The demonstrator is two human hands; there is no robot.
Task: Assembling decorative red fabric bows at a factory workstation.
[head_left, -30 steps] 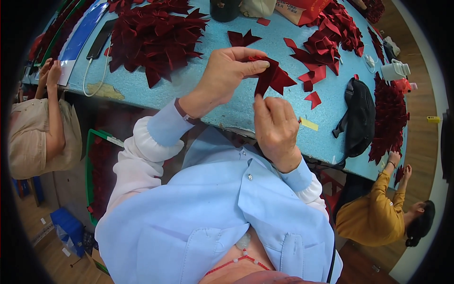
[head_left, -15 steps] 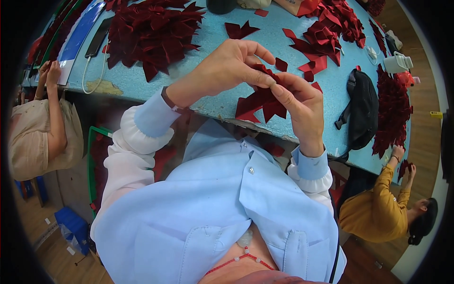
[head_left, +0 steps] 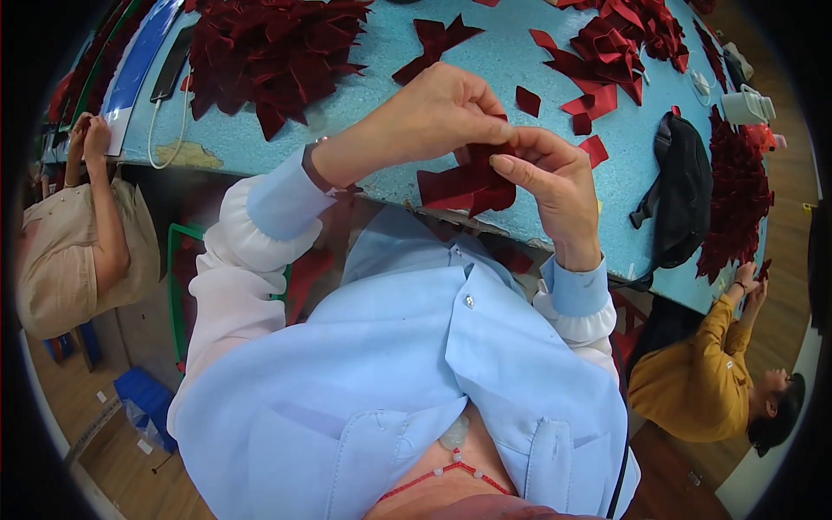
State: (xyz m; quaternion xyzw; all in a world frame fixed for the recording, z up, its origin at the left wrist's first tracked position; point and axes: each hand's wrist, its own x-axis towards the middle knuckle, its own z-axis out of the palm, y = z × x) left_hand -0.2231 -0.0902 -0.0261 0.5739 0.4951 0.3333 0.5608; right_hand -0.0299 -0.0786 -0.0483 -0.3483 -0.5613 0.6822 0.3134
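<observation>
Both hands meet above the near edge of the light blue table, pinching a dark red ribbon piece (head_left: 468, 186) with notched ends. My left hand (head_left: 446, 104) grips its upper part between thumb and fingers. At the fold my right hand (head_left: 552, 178) is closed too, thumb over the front. The ends of the ribbon hang below the fingers, and the pinch point itself is partly hidden. Just beyond my left hand lies a dark red ribbon bow (head_left: 436, 48). Small red ribbon scraps (head_left: 528, 101) lie on the table past my right hand.
A big heap of dark red bows (head_left: 273, 56) sits at left, beside a phone (head_left: 173, 65) with a white cable. More red ribbon (head_left: 611, 43) is piled at far right, near a black waist bag (head_left: 685, 191) and white cup (head_left: 747, 107). Other people work at both sides.
My left hand has turned over, its fingers now closing down onto the ribbon beside my right hand. The ribbon has shifted slightly left, and the view has shifted a little.
</observation>
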